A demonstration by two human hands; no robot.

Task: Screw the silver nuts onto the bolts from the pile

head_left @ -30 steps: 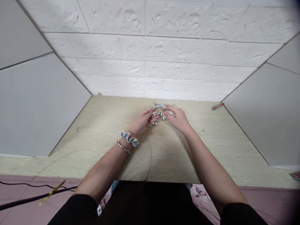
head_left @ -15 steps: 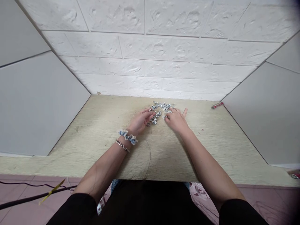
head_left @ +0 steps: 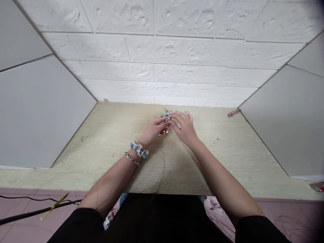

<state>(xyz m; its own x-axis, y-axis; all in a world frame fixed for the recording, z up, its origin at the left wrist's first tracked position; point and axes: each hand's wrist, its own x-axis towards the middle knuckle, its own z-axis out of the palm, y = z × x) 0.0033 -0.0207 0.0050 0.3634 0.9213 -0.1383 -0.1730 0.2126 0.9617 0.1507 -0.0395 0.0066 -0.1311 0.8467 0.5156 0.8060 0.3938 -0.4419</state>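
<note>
With the fingers of the left hand (head_left: 152, 131) narrowed to a pinch, holding a small metal piece (head_left: 168, 119) over the worktop (head_left: 108, 141). With the fingers of the right hand (head_left: 185, 130) curved in from three o'clock to meet the same piece; cannot tell whether gripping or only touching it. At twelve o'clock from the fingers, close by and lying in a loose bunch: silvery bolts (head_left: 166, 110), partly covered by the right hand. At six o'clock, just below the left fingertips: more metal bits (head_left: 166, 132), too hidden to make out. Around the left wrist, at eight o'clock: a blue-and-white hair tie (head_left: 138, 149), then a chain bracelet (head_left: 132, 158) nearer the elbow. Well apart, near three o'clock, beside a grey panel (head_left: 286, 118): a red-and-silver tool (head_left: 233, 113). Farther out at eight o'clock: a thick black cord (head_left: 30, 213) with a yellow strip (head_left: 55, 205) tied around it. Beyond the bolts, at twelve o'clock: a white brick-pattern wall (head_left: 164, 50).
</note>
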